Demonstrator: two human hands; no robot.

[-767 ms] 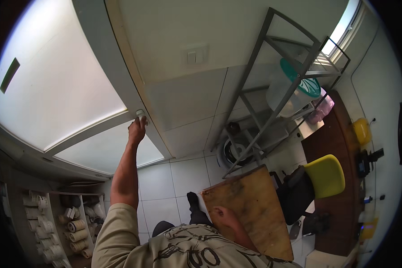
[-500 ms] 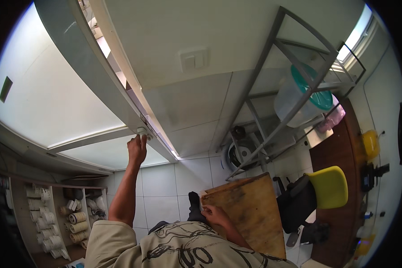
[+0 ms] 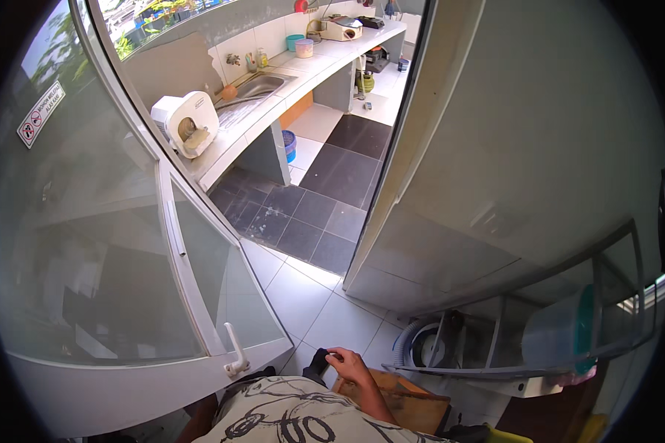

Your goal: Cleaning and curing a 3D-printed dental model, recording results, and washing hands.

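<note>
Glass door (image 3: 111, 258) stood open on the person's left, white handle (image 3: 235, 358) near the torso. Counter (image 3: 319, 70) with sink (image 3: 272, 84) showed beyond the doorway. Right hand (image 3: 349, 367) was near the wooden tabletop (image 3: 406, 406), fingers curled; couldn't tell if pinching anything. Left hand out of sight, state unknown.

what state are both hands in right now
Left hand: out of view, so cannot be told.
Right hand: loosely curled, nothing visibly held; fully closed or not, cannot be told.
</note>
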